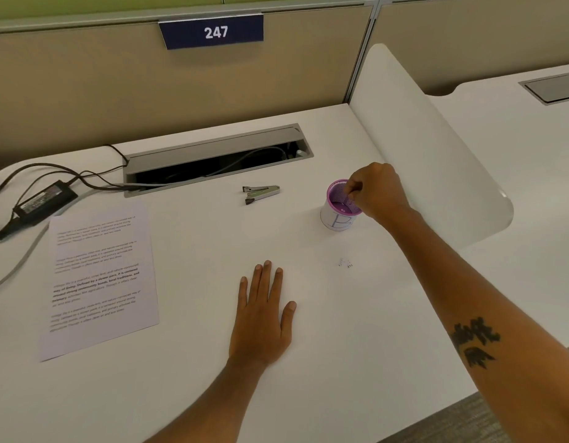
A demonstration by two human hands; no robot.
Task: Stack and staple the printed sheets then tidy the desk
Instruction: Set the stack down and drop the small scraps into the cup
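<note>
White desk (356,346) under both hands, printed sheets (101,279) lying flat well left of the left hand (260,321), which rests palm down with fingers spread, right hand (377,191) pinched over the purple mesh cup (339,211), whatever it pinches too small to tell, stapler (260,194) beyond the left hand, loose staples (345,263) between the hands.

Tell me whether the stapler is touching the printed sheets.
Apart. The head view shows the stapler lying near the cable tray, with a wide stretch of bare white desk between it and the printed sheets at left.
</note>
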